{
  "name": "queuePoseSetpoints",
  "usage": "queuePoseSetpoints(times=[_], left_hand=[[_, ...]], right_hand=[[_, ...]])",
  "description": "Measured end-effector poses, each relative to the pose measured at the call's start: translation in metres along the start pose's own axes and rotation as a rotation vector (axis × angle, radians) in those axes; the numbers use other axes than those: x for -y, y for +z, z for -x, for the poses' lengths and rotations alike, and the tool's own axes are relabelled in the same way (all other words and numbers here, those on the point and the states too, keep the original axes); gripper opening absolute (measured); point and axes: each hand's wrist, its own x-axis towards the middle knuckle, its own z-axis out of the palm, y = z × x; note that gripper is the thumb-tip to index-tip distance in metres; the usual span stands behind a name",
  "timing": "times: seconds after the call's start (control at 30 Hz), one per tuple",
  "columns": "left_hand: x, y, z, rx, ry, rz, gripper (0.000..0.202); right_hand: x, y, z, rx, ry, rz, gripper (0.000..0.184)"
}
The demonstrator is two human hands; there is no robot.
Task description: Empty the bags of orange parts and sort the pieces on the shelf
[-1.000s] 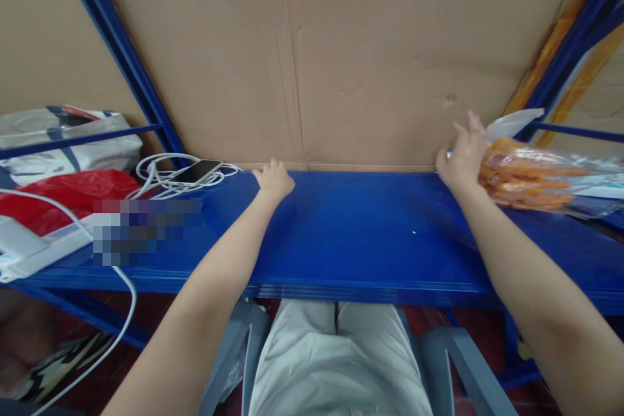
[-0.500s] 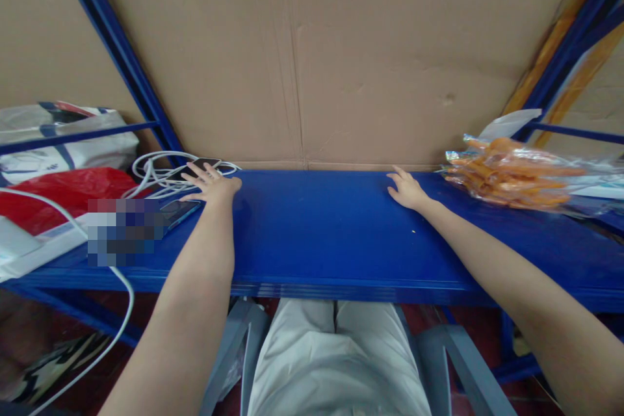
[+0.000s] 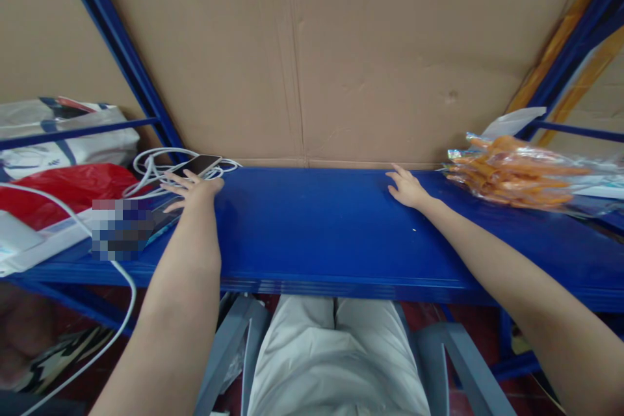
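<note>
My left hand (image 3: 192,187) lies flat on the blue shelf (image 3: 322,227) at the left, fingers spread, its tips over a second phone (image 3: 158,218) whose screen end is blurred out. Just beyond it a white-backed phone (image 3: 197,165) rests on a coil of white cable (image 3: 151,172). My right hand (image 3: 407,187) rests open on the shelf right of centre, palm down, holding nothing. A clear bag of orange snacks (image 3: 511,172) lies a short way to its right, apart from the hand.
A cardboard sheet (image 3: 312,52) backs the shelf. Blue uprights (image 3: 117,52) frame it. A red bag (image 3: 68,192) and a white bag (image 3: 58,136) sit at the far left, a white box (image 3: 19,244) in front. Grey chair arms (image 3: 234,338) show below the shelf.
My right hand let go of the snack bag and came left onto the shelf. My left hand opened and slid left toward the phones and cable.
</note>
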Motion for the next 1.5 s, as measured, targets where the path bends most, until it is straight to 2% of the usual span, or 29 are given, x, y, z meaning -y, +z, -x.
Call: queuePoseSetpoints(times=[0.1,0.2,0.3,0.4,0.47,0.57,0.63,0.7,0.8,0.93,1.0,1.1,1.27,1.4,1.5], left_hand=[[-0.002,0.001,-0.001,0.019,-0.227,0.069,0.088],[-0.010,-0.007,0.013,0.025,-0.189,0.104,0.088],[-0.019,-0.015,0.029,-0.118,-0.049,0.142,0.087],[-0.035,-0.014,0.039,-0.239,0.168,0.178,0.083],[-0.050,-0.009,0.045,-0.258,0.344,0.184,0.079],[-0.073,-0.001,0.054,-0.204,0.641,0.139,0.073],[-0.089,0.002,0.059,-0.152,0.788,0.118,0.066],[-0.106,0.004,0.063,-0.081,0.849,0.119,0.056],[-0.132,0.006,0.066,0.030,0.839,0.152,0.041],[-0.155,0.016,0.072,0.104,0.810,0.246,0.036],[-0.155,0.025,0.079,0.106,0.803,0.257,0.038],[-0.144,0.039,0.089,0.099,0.842,0.118,0.038],[-0.131,0.049,0.089,0.160,0.911,0.044,0.040],[-0.133,0.051,0.087,0.189,0.960,0.053,0.040],[-0.135,0.052,0.088,0.215,0.994,0.035,0.040]], right_hand=[[-0.001,0.001,0.000,-0.006,-0.009,-0.008,0.050],[-0.001,0.000,0.000,0.003,0.000,-0.004,0.050],[0.002,-0.002,0.000,0.011,0.013,0.009,0.049],[0.005,-0.004,0.001,0.016,0.019,0.027,0.049],[0.007,-0.006,0.002,0.015,0.012,0.041,0.049],[0.011,-0.012,0.004,0.009,-0.001,0.058,0.049],[0.015,-0.019,0.004,0.013,0.018,0.047,0.047],[0.020,-0.028,0.002,0.006,0.082,0.001,0.042],[0.025,-0.048,-0.006,-0.087,0.233,-0.145,0.028],[0.029,-0.076,-0.017,-0.277,0.464,-0.552,0.016],[0.032,-0.087,-0.018,-0.362,0.572,-0.782,0.016],[0.035,-0.096,-0.010,-0.491,0.689,-1.035,0.019],[0.022,-0.100,0.008,-0.664,0.881,-1.305,0.017],[0.008,-0.105,0.011,-0.774,0.983,-1.491,0.019],[0.012,-0.110,0.011,-0.866,1.039,-1.522,0.024]])
